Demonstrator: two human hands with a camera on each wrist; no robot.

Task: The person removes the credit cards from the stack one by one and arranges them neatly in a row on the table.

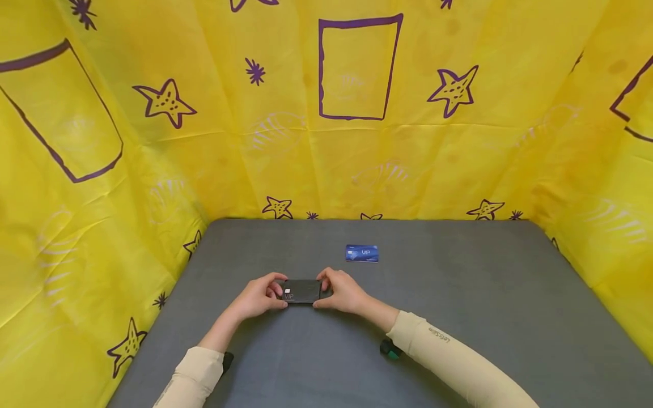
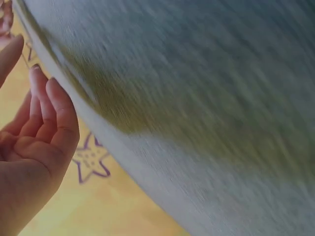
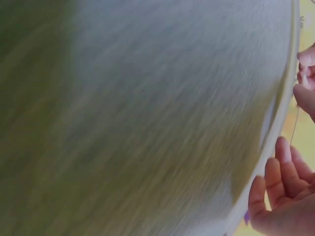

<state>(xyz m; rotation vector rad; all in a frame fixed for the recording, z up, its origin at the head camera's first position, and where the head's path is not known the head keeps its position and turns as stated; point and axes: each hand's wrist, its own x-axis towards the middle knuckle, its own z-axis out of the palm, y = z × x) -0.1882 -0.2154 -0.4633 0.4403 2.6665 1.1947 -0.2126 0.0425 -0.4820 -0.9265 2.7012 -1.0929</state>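
A black card [image 1: 302, 291] with a small chip and the letters VIP is held level between both hands in the head view. My left hand [image 1: 262, 294] pinches its left end with thumb and index finger, the other fingers curled below. At the opposite end, my right hand [image 1: 343, 290] grips it the same way. From the right wrist, only the thin edge of the card [image 3: 295, 127] shows between the hands. Beyond the hands a blue VIP card [image 1: 361, 253] lies flat on the grey table [image 1: 459, 317].
Yellow cloth [image 1: 357, 164] with purple starfish drawings hangs around the back and sides of the table. A dark wrist device [image 1: 391, 349] with a green part sits under the right sleeve [image 1: 449, 351]; the left sleeve [image 1: 196, 371] also has a dark piece beneath.
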